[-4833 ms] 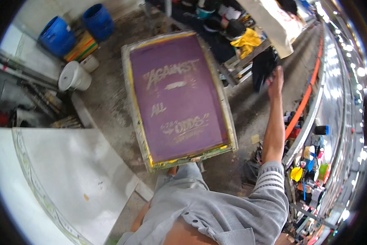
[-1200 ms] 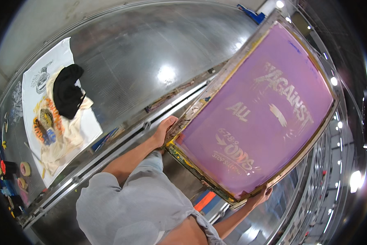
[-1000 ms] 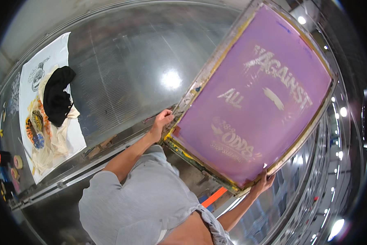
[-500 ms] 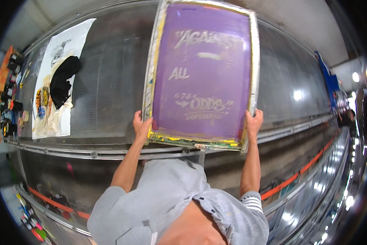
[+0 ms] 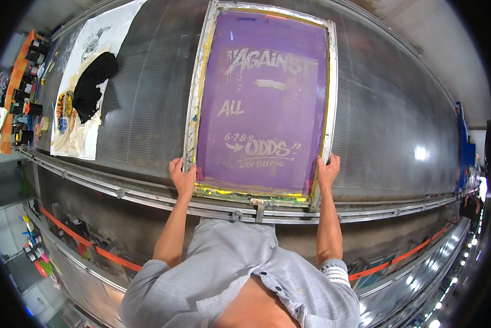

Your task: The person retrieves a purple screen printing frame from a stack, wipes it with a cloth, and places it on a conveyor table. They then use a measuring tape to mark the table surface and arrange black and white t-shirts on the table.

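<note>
A screen printing frame (image 5: 262, 109) with purple mesh and pale stencil lettering lies in front of me over the long grey table. Yellow and green ink stains its near edge, where a small metal bracket (image 5: 258, 205) sticks out toward me. My left hand (image 5: 183, 176) is closed around the frame's near left corner. On the near right corner, my right hand (image 5: 327, 170) grips the metal side. Both hands have the thumbs toward the top of the frame; the fingers underneath are partly hidden.
On the table's left lies a white sheet (image 5: 110, 33) with a black cloth (image 5: 94, 82) and cream printed fabric (image 5: 87, 128). A metal rail (image 5: 120, 192) runs along the near edge. Ink tubs crowd an orange shelf (image 5: 15, 98) at far left. Behind me runs another table with an orange strip (image 5: 117, 259).
The frame has come down level onto the table and shifted slightly left, both hands still holding its near corners. My view has turned a little.
</note>
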### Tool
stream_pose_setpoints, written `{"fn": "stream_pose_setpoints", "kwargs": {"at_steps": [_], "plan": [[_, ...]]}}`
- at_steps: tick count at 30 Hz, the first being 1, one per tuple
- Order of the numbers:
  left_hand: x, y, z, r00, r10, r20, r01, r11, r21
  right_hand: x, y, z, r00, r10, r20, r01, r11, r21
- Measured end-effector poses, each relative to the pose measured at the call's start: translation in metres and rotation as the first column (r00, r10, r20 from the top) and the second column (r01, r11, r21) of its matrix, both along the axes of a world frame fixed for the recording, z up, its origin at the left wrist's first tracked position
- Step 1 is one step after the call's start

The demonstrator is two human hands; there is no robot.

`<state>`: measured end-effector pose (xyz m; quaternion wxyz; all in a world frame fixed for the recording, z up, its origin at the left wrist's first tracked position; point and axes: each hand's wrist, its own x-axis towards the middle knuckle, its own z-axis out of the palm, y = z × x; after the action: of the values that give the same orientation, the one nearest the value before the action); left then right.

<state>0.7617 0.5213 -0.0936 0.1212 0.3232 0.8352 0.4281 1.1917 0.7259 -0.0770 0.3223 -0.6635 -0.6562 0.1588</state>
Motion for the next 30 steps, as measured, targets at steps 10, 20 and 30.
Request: {"fn": "stream_pose_setpoints", "kwargs": {"at_steps": [10, 20, 30], "plan": [[-0.003, 0.005, 0.026, 0.988, -0.022, -0.150, 0.009, 0.996, -0.088, -0.011, 0.004, 0.000, 1.000, 0.001, 0.013, 0.000, 0.997, -0.079], [-0.005, 0.010, 0.045, 0.964, -0.196, -0.178, 0.135, 0.941, -0.309, -0.026, 0.005, 0.010, 0.959, -0.027, 0.281, 0.054, 0.994, -0.091], [-0.017, 0.186, 0.088, 0.937, -0.341, -0.068, 0.348, 0.924, 0.160, -0.014, 0.043, 0.028, 0.965, -0.031, 0.261, 0.086, 0.976, -0.202]]}}
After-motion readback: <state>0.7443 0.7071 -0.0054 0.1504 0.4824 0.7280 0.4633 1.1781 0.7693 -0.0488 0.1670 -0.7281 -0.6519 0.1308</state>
